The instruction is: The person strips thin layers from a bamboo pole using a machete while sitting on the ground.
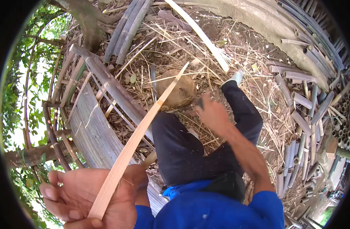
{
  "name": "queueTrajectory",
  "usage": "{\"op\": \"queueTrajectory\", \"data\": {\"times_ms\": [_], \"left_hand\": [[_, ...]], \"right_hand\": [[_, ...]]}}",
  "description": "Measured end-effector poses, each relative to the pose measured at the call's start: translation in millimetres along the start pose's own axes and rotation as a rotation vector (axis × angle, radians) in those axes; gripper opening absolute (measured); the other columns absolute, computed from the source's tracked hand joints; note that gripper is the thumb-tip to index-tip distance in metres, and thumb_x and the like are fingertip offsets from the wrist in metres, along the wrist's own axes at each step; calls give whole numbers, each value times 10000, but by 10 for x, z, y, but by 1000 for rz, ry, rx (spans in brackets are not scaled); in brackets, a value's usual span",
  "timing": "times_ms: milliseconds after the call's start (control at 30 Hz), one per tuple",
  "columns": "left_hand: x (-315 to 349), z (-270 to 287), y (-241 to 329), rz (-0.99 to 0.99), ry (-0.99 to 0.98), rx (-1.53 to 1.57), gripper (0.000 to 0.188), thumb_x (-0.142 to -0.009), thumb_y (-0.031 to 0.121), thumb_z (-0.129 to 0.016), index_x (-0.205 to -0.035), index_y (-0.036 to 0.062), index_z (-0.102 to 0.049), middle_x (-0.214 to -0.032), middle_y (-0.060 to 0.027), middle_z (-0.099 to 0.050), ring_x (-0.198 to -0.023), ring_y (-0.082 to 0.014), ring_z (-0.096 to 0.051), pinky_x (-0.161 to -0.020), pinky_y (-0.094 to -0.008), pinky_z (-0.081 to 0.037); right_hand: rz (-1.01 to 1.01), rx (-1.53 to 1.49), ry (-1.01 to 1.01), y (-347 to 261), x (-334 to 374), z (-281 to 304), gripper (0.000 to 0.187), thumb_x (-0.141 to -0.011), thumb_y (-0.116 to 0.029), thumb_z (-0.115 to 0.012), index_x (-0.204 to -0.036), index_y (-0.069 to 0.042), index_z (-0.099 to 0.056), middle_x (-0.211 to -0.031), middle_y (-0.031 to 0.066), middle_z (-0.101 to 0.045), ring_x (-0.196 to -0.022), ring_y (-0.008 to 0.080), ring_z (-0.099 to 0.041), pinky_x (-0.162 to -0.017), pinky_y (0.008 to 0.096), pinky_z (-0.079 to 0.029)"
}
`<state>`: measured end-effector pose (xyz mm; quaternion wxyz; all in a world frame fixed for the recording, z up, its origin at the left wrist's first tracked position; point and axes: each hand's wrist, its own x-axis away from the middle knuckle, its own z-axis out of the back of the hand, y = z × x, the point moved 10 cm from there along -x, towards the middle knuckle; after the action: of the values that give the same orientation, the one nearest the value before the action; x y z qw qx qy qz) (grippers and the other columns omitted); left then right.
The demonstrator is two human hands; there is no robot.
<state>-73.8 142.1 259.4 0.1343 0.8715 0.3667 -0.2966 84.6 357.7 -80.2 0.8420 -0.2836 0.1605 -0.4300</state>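
Observation:
A long, pale bamboo strip (123,160) slants across the palm of my left hand (85,187). The palm faces up, and a fingertip presses by the strip's broad lower end. From there the strip runs up over my left thigh and tapers to a point above a round wooden stump (179,89). My right hand (215,116) is closed above the gap between my knees, to the right of the strip and apart from it. A short dark handle-like piece (200,103) sticks out by its thumb; the rest of it is hidden in the fist.
A slatted bamboo bench (95,118) with a rail stands at the left. Split bamboo lengths (129,26) and a long pale strip (201,34) lie ahead among shavings. Cut bamboo poles (297,99) are piled at the right. My foot (238,78) rests beyond the stump.

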Motion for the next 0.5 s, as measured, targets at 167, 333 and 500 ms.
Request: {"op": "queueTrajectory", "data": {"times_ms": [167,333,500], "left_hand": [[295,599,-461,139,-465,-251,457,-945,515,-460,-716,122,-502,-655,-58,-489,-775,-258,-527,-815,-500,-430],[1206,989,-1151,664,-653,-18,727,-984,757,-288,-854,97,-565,-671,-75,-539,-432,-234,-460,-487,-372,-426],[-456,353,-662,587,-693,91,512,-946,604,-478,-712,153,-418,-560,9,-336,-419,-131,-342,-478,-308,-270]], "right_hand": [[-79,-112,-1,319,42,-210,496,-945,-247,-658,-1302,37,-461,-810,298,-674,-721,471,-667,-625,519,-526],[-189,-83,63,1090,-345,-679,519,-938,-265,-661,-1325,27,-475,-804,295,-674,-758,505,-663,-673,562,-517],[-228,-119,11,919,-121,-675,473,-939,-271,-657,-1252,39,-485,-794,289,-673,-758,496,-670,-677,564,-518]]}}
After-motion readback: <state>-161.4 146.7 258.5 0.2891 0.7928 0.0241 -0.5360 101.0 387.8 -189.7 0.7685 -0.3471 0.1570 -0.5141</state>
